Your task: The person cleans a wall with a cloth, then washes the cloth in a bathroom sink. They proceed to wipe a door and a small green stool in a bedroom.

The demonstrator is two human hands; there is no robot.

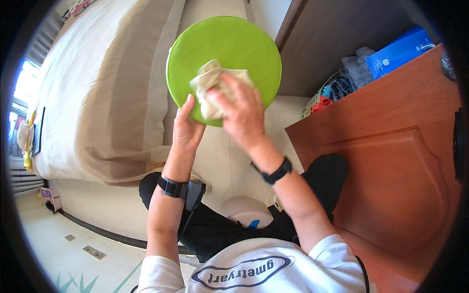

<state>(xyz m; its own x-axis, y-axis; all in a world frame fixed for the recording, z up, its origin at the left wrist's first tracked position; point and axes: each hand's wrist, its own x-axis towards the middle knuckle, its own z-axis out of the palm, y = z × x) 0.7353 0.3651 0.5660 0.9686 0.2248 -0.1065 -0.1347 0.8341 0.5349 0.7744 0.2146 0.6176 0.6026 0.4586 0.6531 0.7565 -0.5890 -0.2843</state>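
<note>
A round, bright green padded disc (pixel 220 44), like a stool top or lid, is held out in front of me over the floor. My left hand (pixel 188 128) grips its near left edge, the thumb lying on the upper face and the fingers hidden underneath. In my right hand (pixel 244 115), slightly smeared by motion, is a crumpled cream cloth (pixel 207 97). The cloth is pressed against the near part of the green surface. Black straps circle both wrists, and a small dark device sits on the left one.
To the left stands a bed with a beige cover (pixel 112 97). A brown wooden panel (pixel 371 171) rises on the right. Behind it are a blue box (pixel 400 53), grey fabric (pixel 359 68) and a basket (pixel 310 106). Between my legs is a rounded white object (pixel 244 210).
</note>
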